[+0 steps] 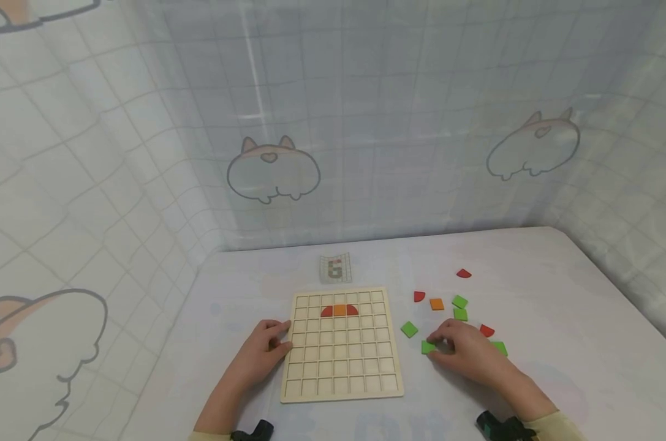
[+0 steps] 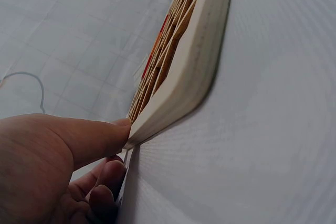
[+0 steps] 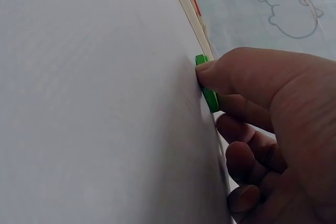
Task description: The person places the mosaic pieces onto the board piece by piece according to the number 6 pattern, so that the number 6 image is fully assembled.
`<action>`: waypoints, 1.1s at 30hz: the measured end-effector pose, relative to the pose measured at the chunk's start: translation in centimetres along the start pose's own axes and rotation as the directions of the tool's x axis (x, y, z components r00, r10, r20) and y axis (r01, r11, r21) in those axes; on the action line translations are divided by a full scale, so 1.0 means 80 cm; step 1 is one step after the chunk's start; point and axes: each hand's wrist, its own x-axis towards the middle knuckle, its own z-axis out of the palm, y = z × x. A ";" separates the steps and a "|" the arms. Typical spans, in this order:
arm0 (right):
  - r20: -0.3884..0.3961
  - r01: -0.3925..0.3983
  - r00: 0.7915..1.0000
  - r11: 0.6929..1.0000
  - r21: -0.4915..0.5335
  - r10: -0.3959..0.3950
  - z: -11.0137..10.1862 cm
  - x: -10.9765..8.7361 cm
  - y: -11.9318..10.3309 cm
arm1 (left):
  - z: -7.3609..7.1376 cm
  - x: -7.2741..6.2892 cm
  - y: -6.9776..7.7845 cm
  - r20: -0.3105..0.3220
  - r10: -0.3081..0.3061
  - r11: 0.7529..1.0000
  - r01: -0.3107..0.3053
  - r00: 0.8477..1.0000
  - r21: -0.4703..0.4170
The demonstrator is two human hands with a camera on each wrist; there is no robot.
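Counter's (image 1: 244,282) near edge is cropped; my right hand (image 1: 467,350) pinches a tile (image 1: 427,347), left hand (image 1: 258,355) touches the board (image 1: 340,353), grip unclear.

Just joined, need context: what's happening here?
A person's right hand pinches a green tile on the table, right of a wooden grid board; the left hand rests against the board's left edge. Three pieces sit in the grid: an orange square between two red pieces. More loose pieces lie to the right; a small gridded card lies beyond the board.
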 end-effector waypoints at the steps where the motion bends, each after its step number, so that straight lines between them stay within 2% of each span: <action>1: 0.000 0.000 1.000 1.000 -0.002 0.000 0.000 0.000 -0.001 | 0.000 0.000 0.000 0.000 -0.001 1.000 0.001 1.000 -0.001; 11: -0.013 0.071 0.997 0.997 0.004 -0.071 -0.003 0.009 -0.015 | 0.002 0.000 -0.002 -0.008 0.004 1.000 -0.004 1.000 0.000; 23: -0.007 0.221 0.975 0.975 -0.021 -0.221 0.004 0.046 -0.048 | 0.003 -0.001 -0.002 -0.007 -0.019 1.000 0.019 1.000 -0.013; 33: 0.026 0.273 0.962 0.962 -0.017 -0.273 0.011 0.076 -0.082 | 0.002 -0.003 -0.001 -0.012 -0.013 1.000 0.012 1.000 -0.020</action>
